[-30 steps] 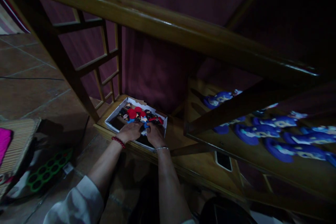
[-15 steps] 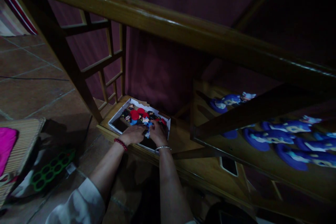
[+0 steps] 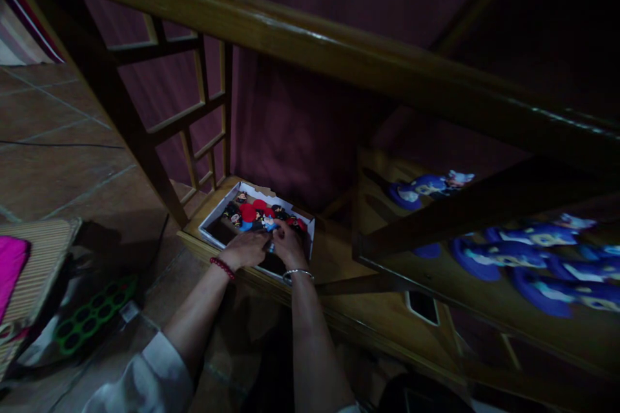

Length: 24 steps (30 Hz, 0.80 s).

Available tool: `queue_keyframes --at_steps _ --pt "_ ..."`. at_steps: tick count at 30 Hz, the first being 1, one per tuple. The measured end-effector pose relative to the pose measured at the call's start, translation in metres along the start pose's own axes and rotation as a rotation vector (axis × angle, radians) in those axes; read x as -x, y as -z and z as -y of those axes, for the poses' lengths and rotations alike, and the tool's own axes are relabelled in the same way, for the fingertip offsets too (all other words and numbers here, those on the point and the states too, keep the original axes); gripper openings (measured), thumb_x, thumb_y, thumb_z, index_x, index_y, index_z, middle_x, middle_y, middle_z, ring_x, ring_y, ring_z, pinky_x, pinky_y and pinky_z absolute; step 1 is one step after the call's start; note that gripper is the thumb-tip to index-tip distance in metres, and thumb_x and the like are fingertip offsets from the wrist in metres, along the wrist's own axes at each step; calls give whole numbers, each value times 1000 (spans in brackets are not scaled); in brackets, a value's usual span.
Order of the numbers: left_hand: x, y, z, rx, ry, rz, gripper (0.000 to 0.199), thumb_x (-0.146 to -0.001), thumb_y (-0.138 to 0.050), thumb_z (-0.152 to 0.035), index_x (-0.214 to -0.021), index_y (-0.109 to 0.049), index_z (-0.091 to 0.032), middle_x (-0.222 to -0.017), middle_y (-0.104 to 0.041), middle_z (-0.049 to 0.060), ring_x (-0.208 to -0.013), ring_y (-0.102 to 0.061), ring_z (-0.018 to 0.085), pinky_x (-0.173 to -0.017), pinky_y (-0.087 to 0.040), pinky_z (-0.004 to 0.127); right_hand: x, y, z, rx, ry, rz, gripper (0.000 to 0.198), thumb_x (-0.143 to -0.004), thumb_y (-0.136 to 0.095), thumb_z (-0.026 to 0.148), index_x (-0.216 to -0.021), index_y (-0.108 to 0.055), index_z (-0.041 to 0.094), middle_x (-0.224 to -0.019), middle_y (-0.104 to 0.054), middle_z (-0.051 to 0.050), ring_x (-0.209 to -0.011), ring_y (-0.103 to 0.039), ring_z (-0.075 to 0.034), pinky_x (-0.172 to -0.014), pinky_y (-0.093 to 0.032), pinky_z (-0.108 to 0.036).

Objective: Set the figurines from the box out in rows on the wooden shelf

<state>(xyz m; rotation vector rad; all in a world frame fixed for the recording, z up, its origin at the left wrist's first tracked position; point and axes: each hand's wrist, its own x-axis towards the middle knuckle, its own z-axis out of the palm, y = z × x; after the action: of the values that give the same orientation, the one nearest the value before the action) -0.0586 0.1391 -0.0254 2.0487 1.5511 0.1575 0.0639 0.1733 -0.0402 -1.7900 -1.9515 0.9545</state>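
A shallow white cardboard box (image 3: 219,240) sits on the low wooden shelf, with several small red, black and blue figurines (image 3: 248,211) in it. Both my hands reach over its near side. My left hand (image 3: 248,249) has its fingers curled inward, fingertips close to those of my right hand (image 3: 289,246). A small blue-and-white figurine (image 3: 268,222) shows at my fingertips; the fingers seem closed round its lower part, though dim light hides the exact grip.
Several blue figurines on round bases (image 3: 513,251) stand on the raised shelf at right. A dark-screened phone (image 3: 423,307) lies on the lower wood. A thick wooden rail (image 3: 271,26) crosses above. At left are a green tray with round holes (image 3: 94,316) and pink cloth (image 3: 10,271).
My right hand has shifted slightly left and its fingers have drawn closer to my left hand's. The box and the figurines in it stay in place.
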Motion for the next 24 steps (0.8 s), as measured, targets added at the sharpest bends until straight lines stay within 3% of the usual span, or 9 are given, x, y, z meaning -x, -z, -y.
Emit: queue_keyframes --at_steps 7,13,19,24 --pt "4 3 -1 30 -5 8 38 -74 -40 -13 -110 -51 -20 -110 -59 8 -99 -54 20 -82 -41 28 1 2 -1 43 -13 -54 35 -79 -37 21 -108 -57 20 -102 -63 -5 -94 -56 -14 -83 -40 -24" --pt "3 6 -3 99 -11 -1 38 -74 -40 -12 -108 -53 -22 -110 -59 6 -101 -53 19 -83 -39 28 3 9 0 96 -29 -106 30 -79 -38 25 -90 -65 20 -86 -67 -6 -83 -59 -16 -76 -42 -24" --pt "-2 7 -5 169 33 -125 33 -77 -38 -15 -105 -54 -20 -104 -61 6 -94 -55 18 -81 -40 27 2 12 0 64 -32 -219 31 -79 -38 28 -89 -66 18 -86 -66 -6 -81 -58 -16 -76 -42 -25" --pt "-3 9 -3 306 119 -225 37 -76 -38 -13 -110 -51 -15 -100 -62 9 -93 -56 19 -81 -42 28 -3 5 -3 -71 -21 -197 31 -79 -38 28 -92 -64 19 -84 -66 -3 -80 -59 -15 -75 -45 -25"
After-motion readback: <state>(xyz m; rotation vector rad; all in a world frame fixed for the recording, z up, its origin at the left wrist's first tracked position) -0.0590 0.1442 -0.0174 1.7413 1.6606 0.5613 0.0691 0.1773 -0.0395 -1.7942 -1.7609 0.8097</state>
